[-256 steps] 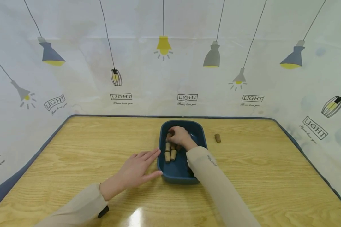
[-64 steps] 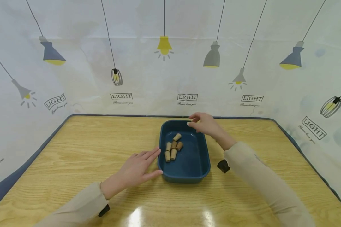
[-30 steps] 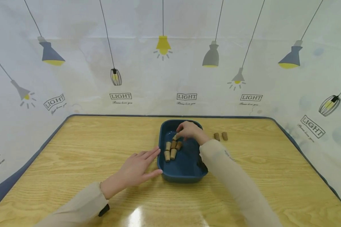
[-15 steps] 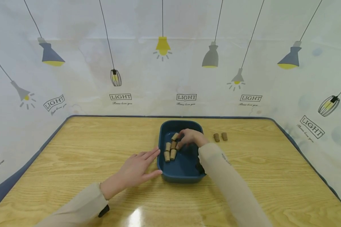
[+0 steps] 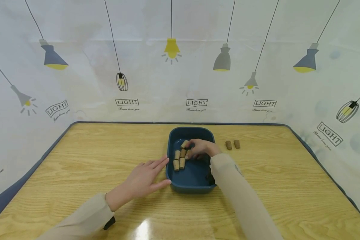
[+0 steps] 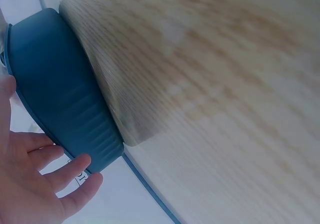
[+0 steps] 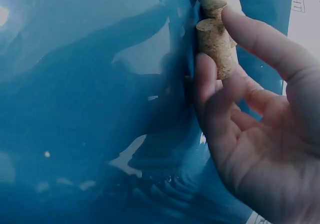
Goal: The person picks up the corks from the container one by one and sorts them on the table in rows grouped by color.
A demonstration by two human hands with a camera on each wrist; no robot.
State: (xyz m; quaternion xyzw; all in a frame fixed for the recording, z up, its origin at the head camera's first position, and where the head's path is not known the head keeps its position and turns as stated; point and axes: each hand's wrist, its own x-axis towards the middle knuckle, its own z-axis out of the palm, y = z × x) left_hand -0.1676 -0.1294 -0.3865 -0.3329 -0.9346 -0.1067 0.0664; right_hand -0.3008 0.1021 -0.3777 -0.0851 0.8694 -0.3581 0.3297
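Note:
A deep blue rectangular tray [image 5: 195,176] holds several tapered cork stoppers, lying on their sides in a cluster along its left half. Pale corks [image 5: 176,165] form the near and left part; a browner cork [image 5: 183,153] lies among them. My right hand [image 5: 199,147] reaches into the tray and pinches a cork [image 7: 217,48] at the cluster's right side between thumb and fingers. Another pale cork [image 5: 184,144] lies just beyond the fingertips. My left hand [image 5: 144,178] is spread out flat, with fingertips against the tray's left rim; the left wrist view shows the tray's outer wall [image 6: 55,73] beside it.
Two brown corks [image 5: 228,145] [image 5: 236,144] stand on the wooden table [image 5: 93,160] to the right of the tray. A white backdrop [image 5: 156,73] printed with lamps rises behind the table's dark edge.
A second cork now stands on the table to the right. My right hand came back from there into the tray, then shifted from the far pale cork to the right-hand brown one. The left hand stayed put.

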